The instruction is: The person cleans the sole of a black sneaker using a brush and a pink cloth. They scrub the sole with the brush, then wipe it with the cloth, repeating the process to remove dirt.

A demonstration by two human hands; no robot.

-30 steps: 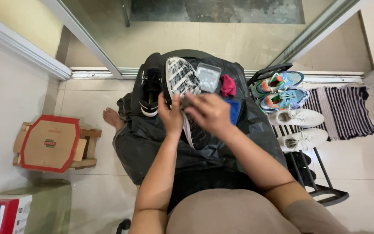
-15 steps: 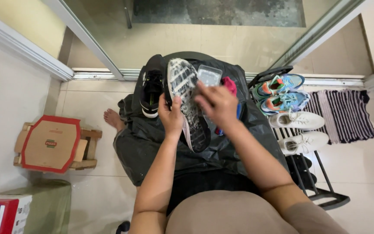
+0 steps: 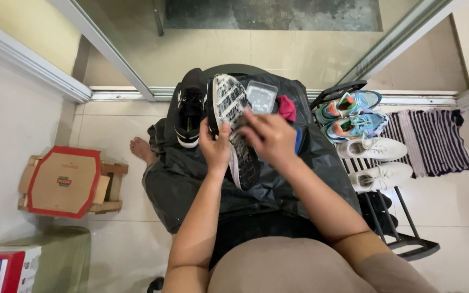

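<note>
My left hand grips the upturned sneaker mid-frame, sole exposed so my right hand can press it.

My right hand covers the mid part of the shoe I hold sole-up; its upper faces away, so can't see it. Whatever my right fingers press on the sole is hidden under them. Left hand hides the shoe's near edge. The red cloth is partly behind my right hand. Red box is cut off by bottom-left edge. Rack lower shelves too dark to read.
</note>
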